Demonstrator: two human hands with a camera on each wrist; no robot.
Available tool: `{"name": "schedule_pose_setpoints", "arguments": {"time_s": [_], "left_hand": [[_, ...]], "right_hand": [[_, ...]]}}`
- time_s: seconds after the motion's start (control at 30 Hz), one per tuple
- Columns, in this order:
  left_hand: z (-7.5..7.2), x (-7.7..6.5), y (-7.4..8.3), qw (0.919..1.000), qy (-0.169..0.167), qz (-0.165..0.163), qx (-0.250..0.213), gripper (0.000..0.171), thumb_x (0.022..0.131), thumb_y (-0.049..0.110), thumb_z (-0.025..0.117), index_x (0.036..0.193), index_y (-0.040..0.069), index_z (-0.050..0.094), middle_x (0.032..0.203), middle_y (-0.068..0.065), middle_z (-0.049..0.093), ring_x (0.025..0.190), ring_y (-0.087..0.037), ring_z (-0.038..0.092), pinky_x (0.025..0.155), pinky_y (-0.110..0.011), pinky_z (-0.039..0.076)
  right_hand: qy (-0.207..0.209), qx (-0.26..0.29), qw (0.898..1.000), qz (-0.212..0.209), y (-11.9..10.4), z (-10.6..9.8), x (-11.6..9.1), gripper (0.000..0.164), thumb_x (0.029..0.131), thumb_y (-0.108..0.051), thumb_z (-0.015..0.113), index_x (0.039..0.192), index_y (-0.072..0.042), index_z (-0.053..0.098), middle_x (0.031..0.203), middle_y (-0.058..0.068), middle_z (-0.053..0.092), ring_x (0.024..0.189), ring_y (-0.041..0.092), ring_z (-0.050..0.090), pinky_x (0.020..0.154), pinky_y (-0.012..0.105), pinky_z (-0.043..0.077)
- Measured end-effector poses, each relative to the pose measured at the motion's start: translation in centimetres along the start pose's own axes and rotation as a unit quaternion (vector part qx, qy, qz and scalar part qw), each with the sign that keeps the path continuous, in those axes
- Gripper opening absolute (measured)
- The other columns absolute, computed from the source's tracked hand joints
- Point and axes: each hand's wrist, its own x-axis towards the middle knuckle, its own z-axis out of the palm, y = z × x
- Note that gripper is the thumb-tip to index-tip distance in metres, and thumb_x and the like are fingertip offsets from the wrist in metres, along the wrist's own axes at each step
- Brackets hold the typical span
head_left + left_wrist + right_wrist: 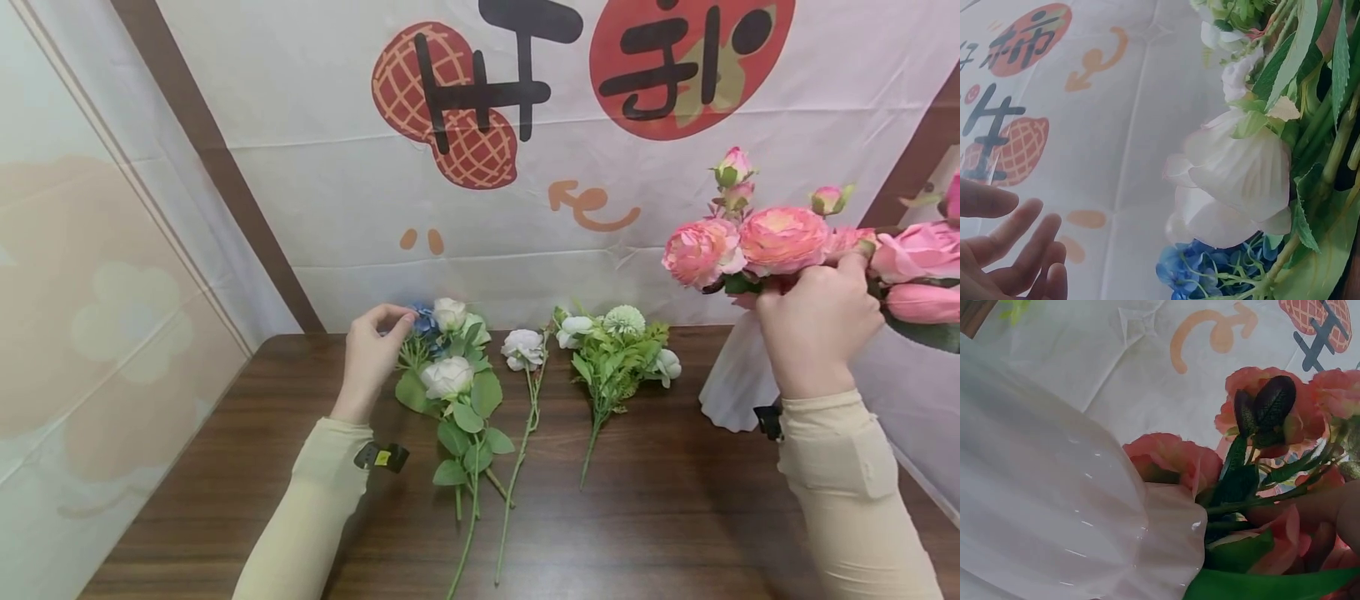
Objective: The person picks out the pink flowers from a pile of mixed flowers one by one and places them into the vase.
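Observation:
Just left of a blue hydrangea-like flower (424, 320), my left hand (375, 354) hovers with its fingers loosely bent. Nothing is between those fingers in the left wrist view, where a white rose (1235, 175) hangs close to the camera. White roses (448, 377) with long leafy stems lie beside that hand. At the right, my right hand (817, 321) grips stems among pink flowers (783, 239) above a white fluted vase (738, 375). In the right wrist view, a finger (1297, 509) lies against green stems (1241, 506) at the vase's ruffled mouth; blooms hide the other fingertips.
A single pale flower (523, 348) on a long stem lies mid-table. Right of it is a green bunch (618, 358) with white blooms. Behind the brown wooden table (637, 517) hangs a printed white cloth (315, 208). More pink blooms (922, 250) reach the right edge.

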Motion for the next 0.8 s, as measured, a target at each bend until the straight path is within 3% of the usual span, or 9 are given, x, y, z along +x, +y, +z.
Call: {"name": "schedule_pose_setpoints", "arguments": {"time_s": [0.13, 0.33, 0.57, 0.7, 0.8], "left_hand": [[-0.1, 0.0, 0.0, 1.0, -0.001, -0.004, -0.002, 0.024, 0.093, 0.025, 0.059, 0.104, 0.006, 0.068, 0.102, -0.01, 0.066, 0.091, -0.021, 0.058, 0.074, -0.032, 0.044], [-0.1, 0.0, -0.2, 1.0, 0.001, 0.003, 0.002, 0.023, 0.093, 0.026, 0.06, 0.103, 0.007, 0.068, 0.102, -0.01, 0.065, 0.09, -0.021, 0.057, 0.074, -0.033, 0.044], [-0.2, 0.0, -0.2, 1.0, 0.003, 0.001, -0.009, 0.021, 0.093, 0.023, 0.059, 0.102, 0.006, 0.068, 0.101, -0.01, 0.066, 0.09, -0.02, 0.057, 0.075, -0.032, 0.044], [0.0, 0.0, -0.2, 1.0, 0.002, 0.005, -0.003, 0.021, 0.093, 0.024, 0.06, 0.101, 0.007, 0.068, 0.101, -0.01, 0.066, 0.09, -0.02, 0.057, 0.074, -0.032, 0.044], [0.1, -0.1, -0.2, 0.9999, 0.001, 0.011, 0.007, 0.021, 0.093, 0.026, 0.06, 0.101, 0.008, 0.068, 0.101, -0.01, 0.066, 0.091, -0.021, 0.057, 0.074, -0.032, 0.044]], "right_hand": [[-0.018, -0.015, 1.0, 0.005, -0.1, -0.2, 0.0, 0.043, 0.083, -0.023, 0.055, 0.1, 0.016, 0.063, 0.11, 0.032, 0.051, 0.082, 0.063, 0.049, 0.066, 0.069, 0.035], [0.002, -0.001, 1.0, -0.016, -0.1, 0.0, -0.2, 0.038, 0.082, -0.022, 0.057, 0.097, 0.013, 0.065, 0.111, 0.032, 0.052, 0.078, 0.064, 0.049, 0.063, 0.07, 0.033], [0.051, 0.029, 0.996, -0.066, 0.3, 0.4, -0.6, 0.037, 0.085, -0.02, 0.055, 0.093, 0.014, 0.067, 0.11, 0.033, 0.055, 0.08, 0.058, 0.051, 0.059, 0.068, 0.032], [0.099, 0.073, 0.987, -0.107, 0.8, 0.8, -1.1, 0.035, 0.087, -0.018, 0.052, 0.087, 0.014, 0.066, 0.101, 0.034, 0.058, 0.089, 0.05, 0.053, 0.06, 0.065, 0.033], [0.12, 0.111, 0.98, -0.114, 1.1, 0.9, -1.5, 0.032, 0.086, -0.016, 0.053, 0.088, 0.014, 0.064, 0.101, 0.035, 0.058, 0.096, 0.048, 0.052, 0.068, 0.065, 0.035]]}}
